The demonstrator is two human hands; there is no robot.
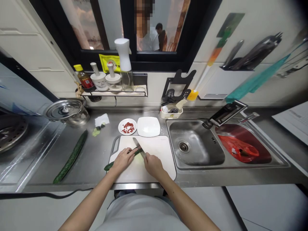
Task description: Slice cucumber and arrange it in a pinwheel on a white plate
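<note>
A cucumber [109, 166] lies slantwise on the white cutting board [161, 150], partly covered by my left hand [123, 159]. The fingers of that hand press down on it near its right end. My right hand [153, 164] grips a kitchen knife [139, 146] by its handle, which the fingers hide. The blade points up and left and lies across the cucumber just right of my left fingertips. Pale green moisture or thin slices show on the board under the knife; which, I cannot tell. Above the board stand a white plate [148, 126] and a small dish [121, 128] with chopped red pieces.
Another cucumber [71, 158] lies on the steel counter at left, near green scraps [96, 131] and a white tissue [102, 119]. A lidded pot [79, 116] stands behind. At right is a double sink [199, 150] with a red plastic bag [240, 150]. Bottles fill a wall shelf [113, 93].
</note>
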